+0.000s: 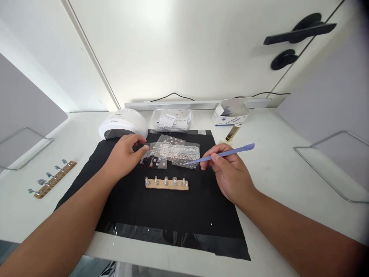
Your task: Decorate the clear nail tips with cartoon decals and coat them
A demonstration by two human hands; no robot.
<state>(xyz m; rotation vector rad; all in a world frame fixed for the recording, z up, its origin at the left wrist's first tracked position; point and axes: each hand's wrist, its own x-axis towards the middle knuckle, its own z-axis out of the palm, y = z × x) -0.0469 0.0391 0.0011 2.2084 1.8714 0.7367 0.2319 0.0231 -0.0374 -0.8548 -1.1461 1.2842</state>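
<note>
We rest left hand (124, 154) on black mat (161, 207), fingertips pressing clear sticker sheets (170, 153) flat. Right hand (227, 169) pinches purple stick (225, 153), tip touching sheets. Wooden nail-tip holder (166, 184) lies just below fingers.

Two arms come in from the bottom edge. Both are bare all the way from the edge to the fingers, with no sleeves to see. The left hand (124, 154) has no ring, no watch and no glove. The right hand (230, 173) is bare too, with nothing on the wrist behind it. The fingernails look short and plain.
</note>
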